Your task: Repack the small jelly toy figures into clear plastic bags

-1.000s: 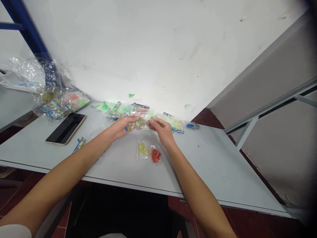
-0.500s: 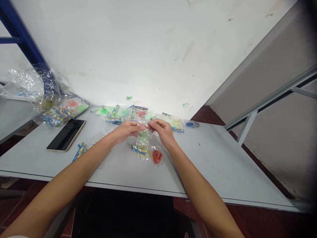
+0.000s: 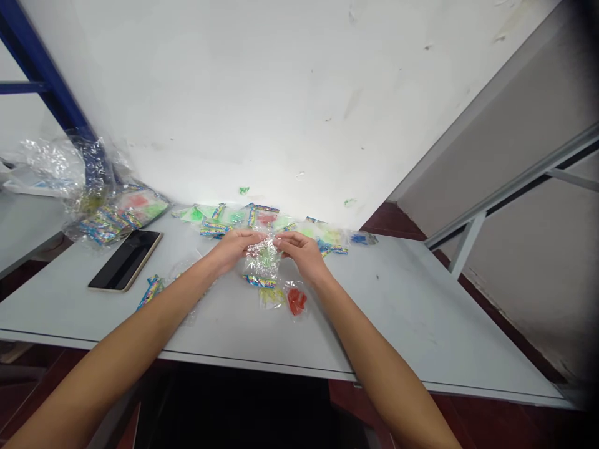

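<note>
Clear cellophane bag (image 3: 262, 262) at centre, pale green inside, rainbow-striped header strip (image 3: 259, 281) along its lower edge. Orange-red filling in a small packet (image 3: 296, 301) at 4 o'clock from there. Black-screened, gold-edged phone (image 3: 125, 260) at 9 o'clock. Pale grey table top (image 3: 402, 312). Dark blue steel upright (image 3: 47, 75) at 10 o'clock.

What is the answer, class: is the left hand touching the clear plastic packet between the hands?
Touching: the head view shows the left hand pinching the top edge of the clear plastic packet.
</note>
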Available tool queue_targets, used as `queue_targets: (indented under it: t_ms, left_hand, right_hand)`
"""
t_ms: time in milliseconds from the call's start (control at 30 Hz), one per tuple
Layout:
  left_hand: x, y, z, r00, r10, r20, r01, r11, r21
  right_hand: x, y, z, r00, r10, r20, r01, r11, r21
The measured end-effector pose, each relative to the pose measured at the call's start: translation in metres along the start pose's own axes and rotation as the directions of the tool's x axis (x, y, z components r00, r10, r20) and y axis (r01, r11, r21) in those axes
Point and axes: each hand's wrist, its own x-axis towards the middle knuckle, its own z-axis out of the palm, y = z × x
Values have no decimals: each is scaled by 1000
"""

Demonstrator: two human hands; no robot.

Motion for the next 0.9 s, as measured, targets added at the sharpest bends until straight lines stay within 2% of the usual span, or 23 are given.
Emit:
queue_targets:
  t_ms: [267, 433, 500, 633, 900]
  left_hand:
    - [-1, 0, 1, 999, -48, -12, 48, 999, -26]
    - [4, -2, 0, 998, -62, -34, 57, 991, -123]
    - [4, -1, 0, 993, -112, -46, 102, 980, -173]
    - [2, 2, 2, 977, -213, 16, 213, 961, -179]
    - [2, -7, 1, 996, -62, -61, 59, 997, -45]
  right_hand:
    - [5, 5, -2, 997, -30, -76, 34, 998, 61]
    - [3, 2, 0, 993, -78, -85, 81, 996, 29]
    - [2, 1, 0, 992, -93, -84, 94, 996, 0]
    - [1, -1, 0, 991, -96, -91, 91, 994, -59]
    - [-1, -1, 4, 992, -95, -80, 86, 991, -103]
